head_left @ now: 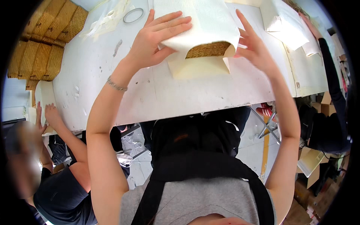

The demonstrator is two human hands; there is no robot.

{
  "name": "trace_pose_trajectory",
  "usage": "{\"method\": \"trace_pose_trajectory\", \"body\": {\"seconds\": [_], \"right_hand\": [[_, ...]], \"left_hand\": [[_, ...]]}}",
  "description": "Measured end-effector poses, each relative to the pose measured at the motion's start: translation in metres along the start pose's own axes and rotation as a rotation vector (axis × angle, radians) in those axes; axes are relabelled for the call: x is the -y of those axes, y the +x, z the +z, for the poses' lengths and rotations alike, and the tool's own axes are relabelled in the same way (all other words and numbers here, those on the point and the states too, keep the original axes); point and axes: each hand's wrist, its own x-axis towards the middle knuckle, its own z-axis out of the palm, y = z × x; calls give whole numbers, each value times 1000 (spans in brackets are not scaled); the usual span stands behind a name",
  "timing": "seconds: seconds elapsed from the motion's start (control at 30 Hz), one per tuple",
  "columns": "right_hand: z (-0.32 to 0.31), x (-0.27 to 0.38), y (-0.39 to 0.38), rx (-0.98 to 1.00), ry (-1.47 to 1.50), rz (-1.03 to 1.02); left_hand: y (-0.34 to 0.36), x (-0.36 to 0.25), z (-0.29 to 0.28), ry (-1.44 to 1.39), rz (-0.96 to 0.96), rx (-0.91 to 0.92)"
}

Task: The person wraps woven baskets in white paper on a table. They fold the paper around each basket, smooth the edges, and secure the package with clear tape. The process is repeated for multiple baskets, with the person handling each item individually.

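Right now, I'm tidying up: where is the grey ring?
In the head view, the grey ring lies on the white table, beyond and left of the left hand.

the left hand (159,39) lies palm down, fingers spread, the right hand (255,48) turned inward, one finger extended.

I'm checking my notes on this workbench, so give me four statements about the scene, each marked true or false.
1. The left hand touches the white cover. True.
2. The grey ring lies to the right of the cover. False: it lies to the left.
3. Brown woven material shows in the cover's opening. True.
4. The bracelet is on the right wrist. False: it is on the left wrist.
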Motion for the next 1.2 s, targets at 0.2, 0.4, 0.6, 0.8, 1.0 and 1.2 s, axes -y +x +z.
{"method": "trace_pose_trajectory", "body": {"seconds": [0.2,0.4,0.6,0.8,1.0,1.2], "right_hand": [[-49,18,31,250,-767,-420],[-22,25,38,115,-968,-662],[-3,25,33,53,-851,-713],[12,5,37,-105,-984,-1085],[6,3,38,-34,-1018,-1123],[-3,34,30,229,-958,-864]], "left_hand": [[11,16,-37,-162,43,270],[7,-5,-7,-1,-26,-54],[20,-12,8,18,89,-138],[14,-10,16,244,356,-245],[18,-13,14,232,343,-186],[23,-18,-19,201,319,173]]}}
